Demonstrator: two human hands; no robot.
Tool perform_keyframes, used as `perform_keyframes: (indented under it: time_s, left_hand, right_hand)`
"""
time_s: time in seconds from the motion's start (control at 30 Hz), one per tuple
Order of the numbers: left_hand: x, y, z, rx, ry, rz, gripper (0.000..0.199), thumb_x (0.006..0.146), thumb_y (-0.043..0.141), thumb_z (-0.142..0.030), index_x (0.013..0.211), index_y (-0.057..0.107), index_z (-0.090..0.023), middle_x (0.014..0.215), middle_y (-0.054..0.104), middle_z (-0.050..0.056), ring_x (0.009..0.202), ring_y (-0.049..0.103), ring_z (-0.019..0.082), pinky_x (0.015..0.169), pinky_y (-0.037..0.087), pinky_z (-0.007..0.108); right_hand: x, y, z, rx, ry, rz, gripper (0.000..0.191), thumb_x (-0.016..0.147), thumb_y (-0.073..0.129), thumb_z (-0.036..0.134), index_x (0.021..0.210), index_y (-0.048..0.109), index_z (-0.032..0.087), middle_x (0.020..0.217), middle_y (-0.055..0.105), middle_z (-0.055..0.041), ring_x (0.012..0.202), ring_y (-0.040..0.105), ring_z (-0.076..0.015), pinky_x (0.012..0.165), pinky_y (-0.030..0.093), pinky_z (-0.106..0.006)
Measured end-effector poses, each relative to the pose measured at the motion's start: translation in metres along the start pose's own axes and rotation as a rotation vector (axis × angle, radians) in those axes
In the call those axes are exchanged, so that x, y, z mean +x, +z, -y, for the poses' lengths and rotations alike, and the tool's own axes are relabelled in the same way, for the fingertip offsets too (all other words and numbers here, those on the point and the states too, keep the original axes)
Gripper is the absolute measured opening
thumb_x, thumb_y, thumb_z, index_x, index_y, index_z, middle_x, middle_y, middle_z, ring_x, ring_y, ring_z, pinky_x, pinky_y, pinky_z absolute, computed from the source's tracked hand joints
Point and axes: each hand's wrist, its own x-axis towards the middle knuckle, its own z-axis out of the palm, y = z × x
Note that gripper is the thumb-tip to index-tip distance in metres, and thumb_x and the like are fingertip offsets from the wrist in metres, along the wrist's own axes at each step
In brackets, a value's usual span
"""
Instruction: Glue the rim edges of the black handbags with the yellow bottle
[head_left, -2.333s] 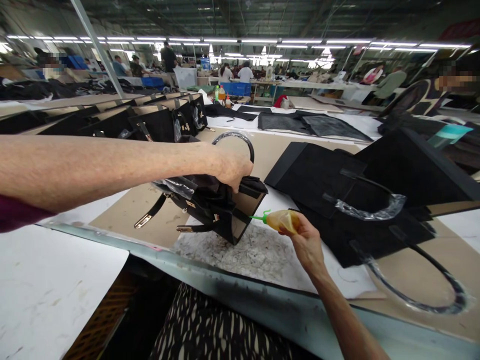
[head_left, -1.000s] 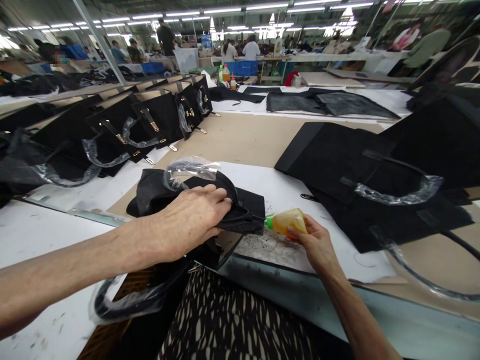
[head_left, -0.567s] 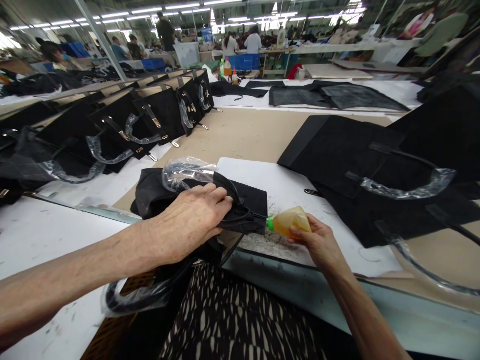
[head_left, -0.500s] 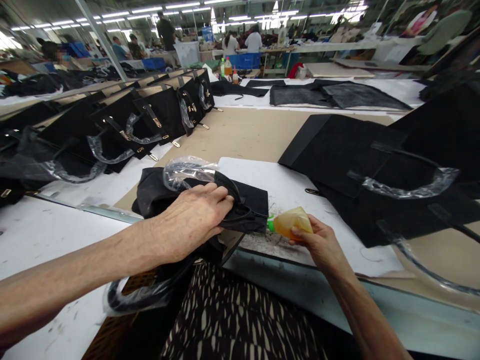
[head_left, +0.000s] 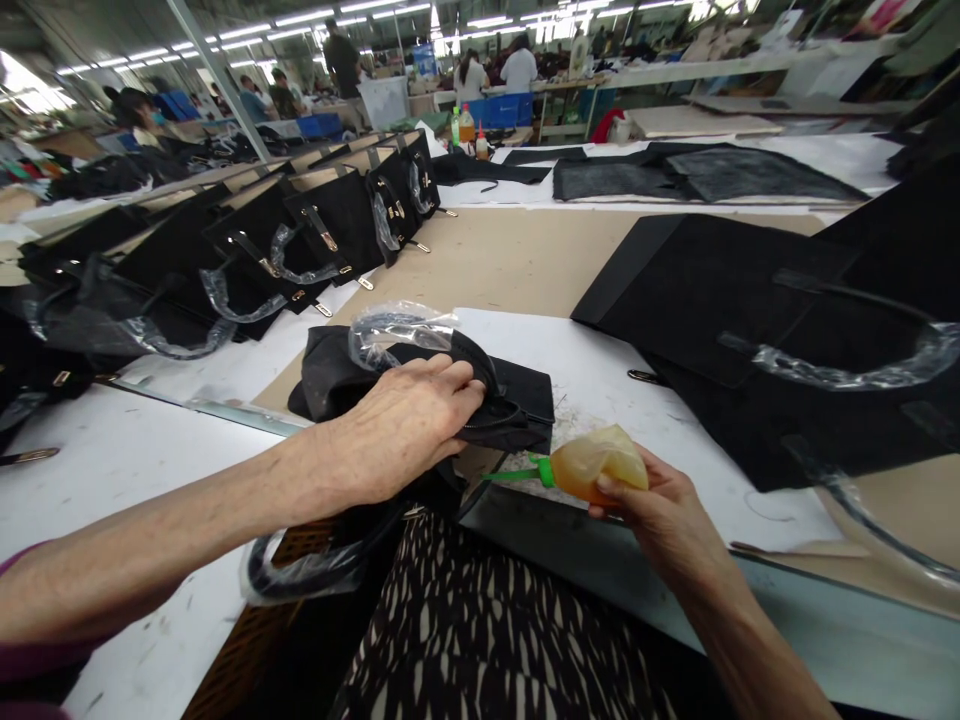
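A black bag [head_left: 330, 370] lies on its side at the table's near edge, its handle [head_left: 401, 330] wrapped in clear plastic. My left hand [head_left: 431, 405] is closed on the bag's fabric beside a zipper. In my right hand [head_left: 652, 490] is a squeeze bottle [head_left: 596, 465] of amber liquid, tilted nearly level. Its green nozzle [head_left: 517, 473] points left, with the tip at the bag's lower edge. A second plastic-wrapped handle [head_left: 307, 575] hangs below the bag. My left thumb is mostly hidden.
Black bags [head_left: 255, 230] with metal fittings stand in rows at the left. More black bag pieces [head_left: 720, 290] lie at the right. Bottles [head_left: 466, 125] stand at the far side. People work in the background, and a brown crate [head_left: 247, 640] sits below the table.
The squeeze bottle has moved slightly down, and its long green nozzle now shows in front of the bag's lower edge. My left hand keeps its hold. The whole view has shifted a little.
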Motion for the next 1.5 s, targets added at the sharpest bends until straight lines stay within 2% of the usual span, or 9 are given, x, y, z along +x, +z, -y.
perform_keyframes:
  time_s: [0.5, 0.73, 1.0, 1.2, 1.3, 1.4, 1.5]
  left_hand:
    - [-0.001, -0.001, -0.001, -0.018, -0.001, -0.014, 0.02, 0.082, 0.064, -0.02, 0.099, 0.057, -0.013, 0.104, 0.06, 0.01, 0.097, 0.056, 0.025, 0.081, 0.049, 0.036]
    - [-0.001, -0.001, -0.002, -0.012, -0.014, -0.034, 0.023, 0.081, 0.067, -0.021, 0.1, 0.057, -0.012, 0.103, 0.06, 0.009, 0.097, 0.056, 0.027, 0.081, 0.05, 0.038]
    - [-0.003, -0.001, -0.003, -0.013, -0.016, -0.05, 0.022, 0.081, 0.067, -0.02, 0.098, 0.058, -0.012, 0.102, 0.06, 0.009, 0.096, 0.056, 0.027, 0.079, 0.05, 0.037]
    - [0.002, -0.003, -0.003, -0.006, -0.029, -0.034, 0.023, 0.081, 0.067, -0.02, 0.1, 0.058, -0.011, 0.103, 0.06, 0.01, 0.097, 0.056, 0.027, 0.078, 0.05, 0.038]
    - [0.003, -0.004, -0.001, -0.001, -0.029, -0.046, 0.024, 0.08, 0.068, -0.02, 0.1, 0.058, -0.012, 0.103, 0.059, 0.009, 0.096, 0.055, 0.026, 0.077, 0.05, 0.037]
    - [0.002, -0.006, 0.003, 0.016, -0.036, -0.08, 0.023, 0.08, 0.067, -0.021, 0.1, 0.058, -0.012, 0.102, 0.059, 0.008, 0.092, 0.056, 0.025, 0.074, 0.049, 0.036]
    - [0.002, -0.008, 0.007, 0.018, -0.045, -0.107, 0.022, 0.082, 0.066, -0.022, 0.1, 0.058, -0.013, 0.101, 0.058, 0.008, 0.09, 0.057, 0.024, 0.073, 0.049, 0.035]
  right_hand:
    - [-0.03, 0.022, 0.006, 0.101, 0.015, 0.024, 0.031, 0.055, 0.085, 0.031, 0.082, 0.075, 0.019, 0.076, 0.067, -0.0076, 0.06, 0.059, -0.0196, 0.041, 0.051, -0.023]
    - [-0.034, 0.019, 0.006, 0.182, 0.024, -0.079, 0.037, 0.059, 0.086, 0.032, 0.09, 0.073, 0.017, 0.088, 0.068, -0.0094, 0.074, 0.062, -0.0224, 0.047, 0.052, -0.022]
    - [-0.038, 0.026, 0.005, 0.21, 0.066, -0.043, 0.036, 0.061, 0.087, 0.033, 0.091, 0.073, 0.017, 0.091, 0.068, -0.0086, 0.076, 0.062, -0.0217, 0.048, 0.052, -0.021]
    - [-0.049, 0.025, 0.003, 0.131, 0.059, 0.003, 0.035, 0.064, 0.085, 0.036, 0.091, 0.073, 0.018, 0.084, 0.068, -0.0069, 0.072, 0.061, -0.0199, 0.048, 0.052, -0.021]
    - [-0.05, 0.019, 0.006, 0.055, 0.0, -0.035, 0.037, 0.065, 0.084, 0.036, 0.095, 0.071, 0.019, 0.086, 0.069, -0.0064, 0.072, 0.062, -0.0204, 0.05, 0.054, -0.022]
    - [-0.043, 0.015, 0.011, -0.045, -0.082, -0.098, 0.04, 0.067, 0.082, 0.037, 0.099, 0.069, 0.018, 0.086, 0.07, -0.0059, 0.069, 0.062, -0.0199, 0.052, 0.054, -0.024]
    - [-0.028, 0.012, 0.012, -0.152, -0.145, -0.105, 0.043, 0.069, 0.079, 0.041, 0.101, 0.067, 0.016, 0.089, 0.07, -0.0069, 0.071, 0.063, -0.022, 0.055, 0.055, -0.028]
